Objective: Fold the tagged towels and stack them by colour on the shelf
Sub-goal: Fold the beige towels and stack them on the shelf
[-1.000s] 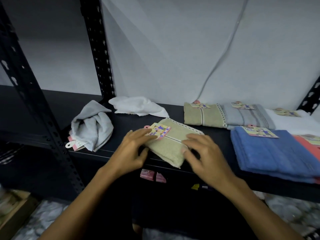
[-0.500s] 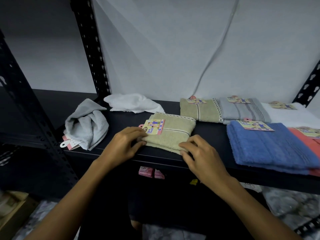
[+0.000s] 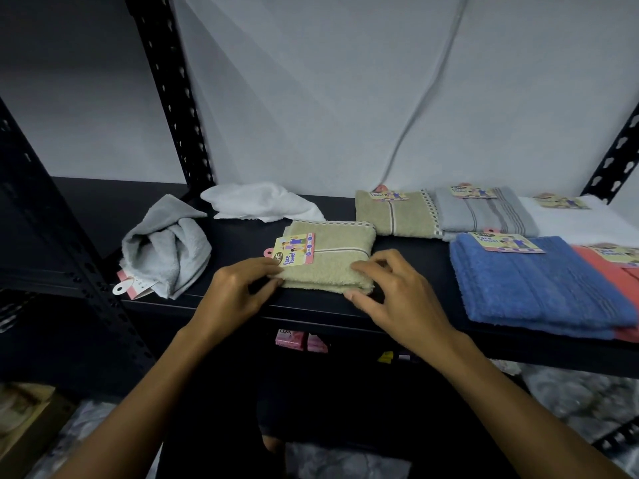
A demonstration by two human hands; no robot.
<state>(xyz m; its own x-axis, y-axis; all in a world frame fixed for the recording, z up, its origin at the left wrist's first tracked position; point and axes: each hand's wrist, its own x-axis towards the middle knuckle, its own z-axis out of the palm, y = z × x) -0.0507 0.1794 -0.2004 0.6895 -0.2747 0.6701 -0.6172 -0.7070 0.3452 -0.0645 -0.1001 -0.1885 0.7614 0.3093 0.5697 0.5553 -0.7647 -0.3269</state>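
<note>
My left hand (image 3: 238,292) still pinches the beige towel (image 3: 332,262) by its tag (image 3: 294,249). My right hand (image 3: 394,292), now curled at the towel's right corner, grips it; the towel has squared up since

A thin grey cable (image 3: 420,108) runs down the pale wall (image 3: 311,81) at 12 o'clock. Two small pink packs (image 3: 300,341) sit side by side in the dark at 6 o'clock, with a little yellow thing (image 3: 385,357) near them, toward 5 o'clock. A brown box (image 3: 24,420) sits low down at 8 o'clock.

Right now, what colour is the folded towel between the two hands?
Beige towel, with a thin grey stripe and a checked far edge; clearest in the head view.
</note>
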